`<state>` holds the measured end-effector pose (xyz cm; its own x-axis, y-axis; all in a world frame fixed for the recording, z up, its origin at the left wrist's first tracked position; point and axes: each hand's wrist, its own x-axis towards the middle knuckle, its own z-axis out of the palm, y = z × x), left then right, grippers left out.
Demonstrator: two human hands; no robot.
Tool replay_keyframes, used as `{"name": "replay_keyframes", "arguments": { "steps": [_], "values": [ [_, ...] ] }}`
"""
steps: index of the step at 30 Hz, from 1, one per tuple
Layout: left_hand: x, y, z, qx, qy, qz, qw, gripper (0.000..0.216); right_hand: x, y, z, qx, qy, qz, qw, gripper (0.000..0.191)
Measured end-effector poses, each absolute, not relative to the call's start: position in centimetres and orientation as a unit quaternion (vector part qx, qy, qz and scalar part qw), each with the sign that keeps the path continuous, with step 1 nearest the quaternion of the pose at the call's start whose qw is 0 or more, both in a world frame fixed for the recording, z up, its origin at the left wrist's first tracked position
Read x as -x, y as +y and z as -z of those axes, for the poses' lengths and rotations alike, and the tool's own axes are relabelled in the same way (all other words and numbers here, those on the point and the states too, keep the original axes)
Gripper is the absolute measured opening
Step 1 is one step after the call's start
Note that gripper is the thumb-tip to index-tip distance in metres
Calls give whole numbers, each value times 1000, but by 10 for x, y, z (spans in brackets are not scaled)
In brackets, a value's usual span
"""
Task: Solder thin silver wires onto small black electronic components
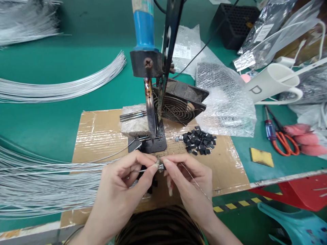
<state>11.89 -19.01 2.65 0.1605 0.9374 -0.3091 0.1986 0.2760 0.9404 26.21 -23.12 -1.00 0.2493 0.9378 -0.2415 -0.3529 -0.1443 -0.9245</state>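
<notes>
My left hand is closed in a pinch on a thin white wire. Opposite it, my right hand pinches a small connector with metal contacts, and the fingertips of both hands nearly meet there. A thin strand of silvery wire, which looks like solder, runs through my right hand. Just beyond my fingers, a blue-handled soldering iron is clamped tip down in a stand. The exact joint between wire and connector is mostly hidden by my fingers.
Loose black connectors lie on the cardboard. A fan stands behind the iron. White wire bundles spread on the left. At right are a yellow sponge, orange-handled scissors, a screwdriver and a mug.
</notes>
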Motion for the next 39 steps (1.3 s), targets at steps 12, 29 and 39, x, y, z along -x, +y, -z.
{"name": "replay_keyframes", "arguments": {
  "steps": [12, 29, 39],
  "values": [
    [-113, -185, -18, -564, 541, -294, 549, 11, -271, -243, 17, 579, -448, -412, 543, 38],
    [-117, -172, -16, -570, 565, -331, 496, 10, -279, -233, 14, 588, -487, -356, 540, 21],
    [-117, -169, -17, -569, 581, -339, 473, 11, -274, -222, 7, 539, -462, -426, 560, 20]
  ]
}}
